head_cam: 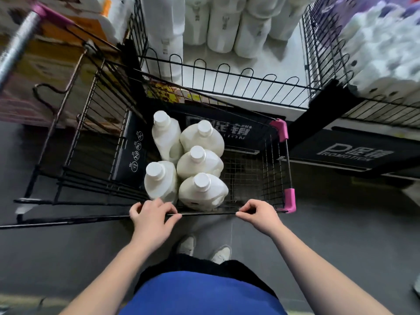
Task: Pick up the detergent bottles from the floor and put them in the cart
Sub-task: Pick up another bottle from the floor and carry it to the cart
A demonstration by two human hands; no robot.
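Between the person and a wire display shelf (245, 75) stocked with white bottles stands the cart (270, 169), a black wire basket with pink corner caps. Five white detergent bottles (200, 162) stand upright inside it, capped and packed touching one another toward its left side; the right part of the basket floor is bare mesh. No bottle shows on the dark floor (318, 223) around the feet, so the loading step looks finished, or nearly so. Both hands are curled over the cart's near rim, well apart: the left hand (151, 220) just in front of the nearest bottles, the right hand (259, 213) near the pink corner. Next would probably be checking the floor out of view before moving the cart.
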